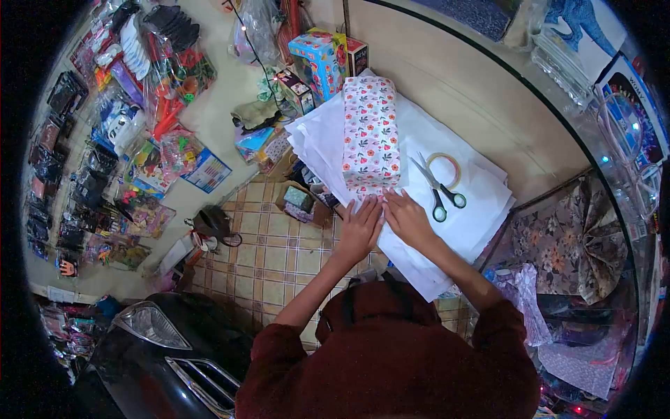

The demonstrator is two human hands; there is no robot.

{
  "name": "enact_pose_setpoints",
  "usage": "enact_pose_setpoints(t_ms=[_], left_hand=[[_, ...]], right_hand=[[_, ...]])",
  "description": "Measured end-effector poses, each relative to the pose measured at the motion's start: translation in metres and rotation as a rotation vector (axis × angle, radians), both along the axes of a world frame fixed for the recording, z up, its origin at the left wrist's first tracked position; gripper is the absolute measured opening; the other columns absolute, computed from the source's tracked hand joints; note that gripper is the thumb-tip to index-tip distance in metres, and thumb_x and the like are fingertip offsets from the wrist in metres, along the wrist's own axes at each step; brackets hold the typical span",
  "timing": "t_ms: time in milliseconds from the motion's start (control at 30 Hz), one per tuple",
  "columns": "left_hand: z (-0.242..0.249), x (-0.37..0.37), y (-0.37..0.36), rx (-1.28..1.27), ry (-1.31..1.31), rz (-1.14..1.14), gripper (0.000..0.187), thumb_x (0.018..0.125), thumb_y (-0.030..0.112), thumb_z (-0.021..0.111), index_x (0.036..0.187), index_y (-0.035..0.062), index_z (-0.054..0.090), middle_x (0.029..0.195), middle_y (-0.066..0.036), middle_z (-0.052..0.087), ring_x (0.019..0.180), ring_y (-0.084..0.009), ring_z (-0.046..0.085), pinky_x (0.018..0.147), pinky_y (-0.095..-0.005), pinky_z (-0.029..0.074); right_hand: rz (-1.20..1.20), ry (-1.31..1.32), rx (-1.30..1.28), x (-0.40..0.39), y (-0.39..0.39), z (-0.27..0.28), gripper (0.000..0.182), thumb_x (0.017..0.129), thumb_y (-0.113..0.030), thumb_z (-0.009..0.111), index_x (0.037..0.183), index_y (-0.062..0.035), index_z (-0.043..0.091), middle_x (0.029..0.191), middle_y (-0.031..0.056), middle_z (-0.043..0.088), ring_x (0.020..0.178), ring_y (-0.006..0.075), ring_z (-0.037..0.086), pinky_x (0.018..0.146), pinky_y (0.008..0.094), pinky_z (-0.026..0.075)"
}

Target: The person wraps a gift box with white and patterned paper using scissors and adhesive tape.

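A long box wrapped in white paper with red flowers [370, 133] lies on a stack of white sheets [447, 140]. My left hand [361, 225] and my right hand [407, 217] rest side by side at the near end of the box, fingers spread flat over the edge of its patterned paper. Neither hand is wrapped round anything. To the right of the box, scissors with black and green handles [441, 194] lie on the sheets, their blades partly over a roll of tape [444, 171].
Colourful boxes [319, 63] stand behind the sheets. An open carton [305, 202] sits at lower left of them. A glass-edged counter curves round the right. Packaged goods hang on the left wall, above a black vehicle front [167, 335]. The floor is tiled [258, 265].
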State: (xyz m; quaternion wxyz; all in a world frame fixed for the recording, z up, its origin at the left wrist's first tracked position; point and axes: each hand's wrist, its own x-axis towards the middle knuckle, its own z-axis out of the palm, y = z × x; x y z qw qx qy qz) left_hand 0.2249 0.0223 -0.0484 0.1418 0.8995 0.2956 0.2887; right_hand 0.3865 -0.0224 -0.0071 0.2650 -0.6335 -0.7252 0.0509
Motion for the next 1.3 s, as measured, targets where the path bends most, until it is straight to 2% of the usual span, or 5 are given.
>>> enact_pose_setpoints(t_ms=[200,433,733,1033,1300], left_hand=[[0.009,0.001,-0.001,0.013,0.056,-0.001,0.046,0.094,0.025,0.049,0.135,0.0057,0.044,0.138,-0.013,0.046,0.129,-0.0259,0.043,0.108,-0.0517,0.019],[0.017,0.013,0.0,0.047,0.107,0.006,0.051,0.094,0.03,0.049,0.135,0.0008,0.042,0.136,-0.015,0.048,0.126,-0.0233,0.046,0.104,-0.0482,0.026],[0.021,0.023,0.003,-0.048,0.039,0.013,0.042,0.094,0.03,0.048,0.128,0.0039,0.05,0.127,-0.014,0.056,0.119,-0.0223,0.052,0.1,-0.0486,0.028],[0.052,0.04,-0.006,-0.168,-0.216,0.041,0.048,0.083,0.03,0.067,0.121,0.0045,0.053,0.113,-0.013,0.06,0.106,-0.0282,0.057,0.095,-0.0425,0.033],[0.067,0.06,-0.013,-0.51,-0.602,0.01,0.043,0.08,0.018,0.072,0.119,0.0085,0.057,0.113,-0.01,0.061,0.102,-0.0214,0.058,0.071,-0.0318,0.047]], right_hand=[[0.042,0.117,-0.039,0.021,-0.012,0.024,0.029,0.085,-0.015,0.061,0.107,0.002,0.062,0.11,0.0193,0.063,0.108,0.0312,0.058,0.103,0.0438,0.035],[-0.459,-0.185,0.201,0.069,-0.02,0.029,0.054,0.07,-0.019,0.072,0.117,0.0003,0.054,0.102,0.0207,0.059,0.095,0.0363,0.056,0.088,0.046,0.041],[-0.346,0.393,0.155,0.08,-0.01,0.013,0.034,0.074,-0.011,0.064,0.104,0.0022,0.056,0.091,0.0214,0.062,0.084,0.0357,0.061,0.074,0.0394,0.048],[-0.106,0.908,-0.153,0.064,-0.03,0.04,0.016,0.088,-0.006,0.05,0.102,0.0012,0.054,0.09,0.0016,0.056,0.084,0.0088,0.053,0.077,0.0241,0.044],[-0.003,0.916,-0.457,0.065,-0.05,0.064,0.02,0.091,-0.005,0.048,0.107,0.0014,0.055,0.088,0.0001,0.056,0.081,0.0062,0.051,0.074,0.0213,0.042]])
